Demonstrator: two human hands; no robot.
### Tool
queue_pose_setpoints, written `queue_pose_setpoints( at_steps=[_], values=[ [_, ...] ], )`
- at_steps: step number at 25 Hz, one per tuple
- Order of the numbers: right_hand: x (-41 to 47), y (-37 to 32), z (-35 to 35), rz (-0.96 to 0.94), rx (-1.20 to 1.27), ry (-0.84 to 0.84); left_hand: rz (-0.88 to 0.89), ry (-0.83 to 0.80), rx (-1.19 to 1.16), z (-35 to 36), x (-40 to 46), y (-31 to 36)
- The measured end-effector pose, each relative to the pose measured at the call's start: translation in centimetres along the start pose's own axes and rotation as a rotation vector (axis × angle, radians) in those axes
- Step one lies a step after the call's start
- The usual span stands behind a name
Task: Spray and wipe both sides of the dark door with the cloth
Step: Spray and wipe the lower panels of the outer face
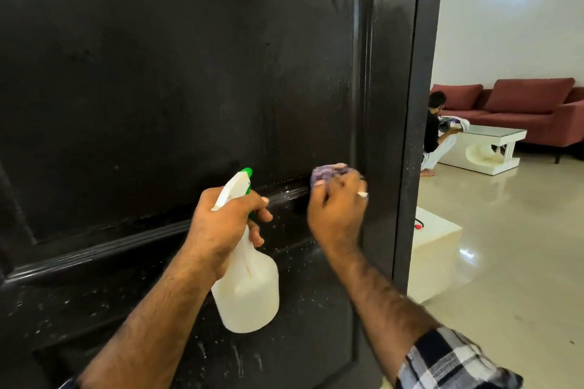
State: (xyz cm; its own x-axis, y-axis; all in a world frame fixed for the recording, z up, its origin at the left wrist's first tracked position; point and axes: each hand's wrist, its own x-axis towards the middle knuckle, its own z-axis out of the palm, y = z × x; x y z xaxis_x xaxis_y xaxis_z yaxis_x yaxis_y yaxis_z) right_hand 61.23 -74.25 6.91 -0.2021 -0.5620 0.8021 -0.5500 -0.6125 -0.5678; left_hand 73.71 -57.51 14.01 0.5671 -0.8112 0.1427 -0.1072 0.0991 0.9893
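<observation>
The dark door [177, 79] fills the left and centre of the frame, with its free edge running down the right of centre. It is wet: small white droplets and streaks lie on the lower panel and along the horizontal moulding in the lower middle.

The right hand [336, 210] holds a bunched purple cloth [328, 172] and presses it on the door just above the moulding, close to the door's edge. The cloth looks soft and easy to crush, so I judge it will follow the grooves of the moulding well if it is kept balled in the fingers as now. When soaked it may slide more than it rubs.

The left hand [226, 221] is wrapped around the neck of a white spray bottle [246, 281] with a green nozzle, one finger at the trigger, in the lower centre of the frame. The bottle seems to be light plastic. The neck is the natural place to hold it, and a wet body could be slippery.

The door itself is stiff and probably swings if pushed hard, so firm wiping may need a steady, moderate pressure. Only this side is visible.
</observation>
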Motion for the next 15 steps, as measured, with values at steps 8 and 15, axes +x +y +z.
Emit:
queue_pose_setpoints(
  at_steps=[8, 15],
  values=[
    [2.8, 6.2, -1.7, -0.167, 0.120, -0.074, 0.045, 0.054, -0.022, -1.6, -1.9, 1.3],
    [0.2, 3.8, -0.9, -0.184, 0.086, -0.146, -0.059, -0.111, 0.077, -2.1, -2.6, 0.4]
  ],
)
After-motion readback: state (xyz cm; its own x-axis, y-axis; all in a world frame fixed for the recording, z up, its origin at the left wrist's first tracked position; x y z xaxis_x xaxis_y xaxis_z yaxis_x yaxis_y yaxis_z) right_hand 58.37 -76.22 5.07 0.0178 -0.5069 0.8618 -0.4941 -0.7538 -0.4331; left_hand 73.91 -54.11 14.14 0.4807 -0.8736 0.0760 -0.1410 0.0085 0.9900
